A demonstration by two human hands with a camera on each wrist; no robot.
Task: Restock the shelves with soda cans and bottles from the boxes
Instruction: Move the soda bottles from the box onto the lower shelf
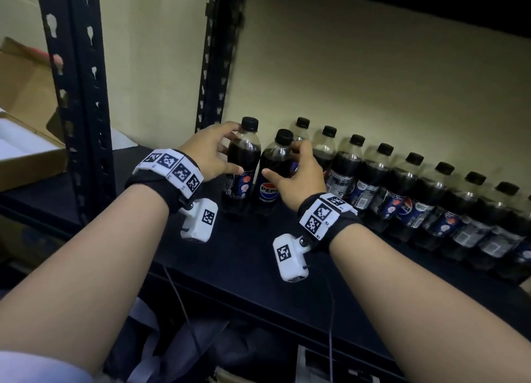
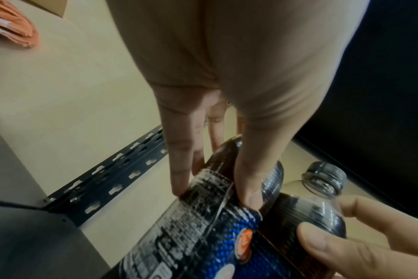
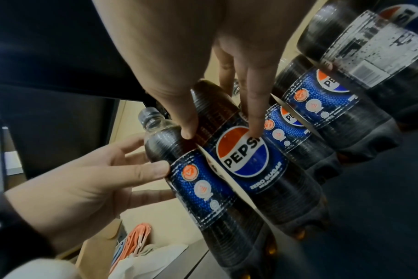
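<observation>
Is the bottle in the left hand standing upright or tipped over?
Upright. The bottle stands on the shelf, black cap on top, the left hand gripping its side.

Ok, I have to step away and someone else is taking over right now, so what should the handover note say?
Left hand: thumb and fingers around the leftmost Pepsi bottle, standing on the black shelf.
Right hand: thumb and fingers around the bottle beside it, logo facing out, also standing.
Done: a row of bottles already lines the back wall to the right.
Left: let go of these two, check they line up with the row, then fetch more from the open cardboard box at left; its contents are not visible.
</observation>
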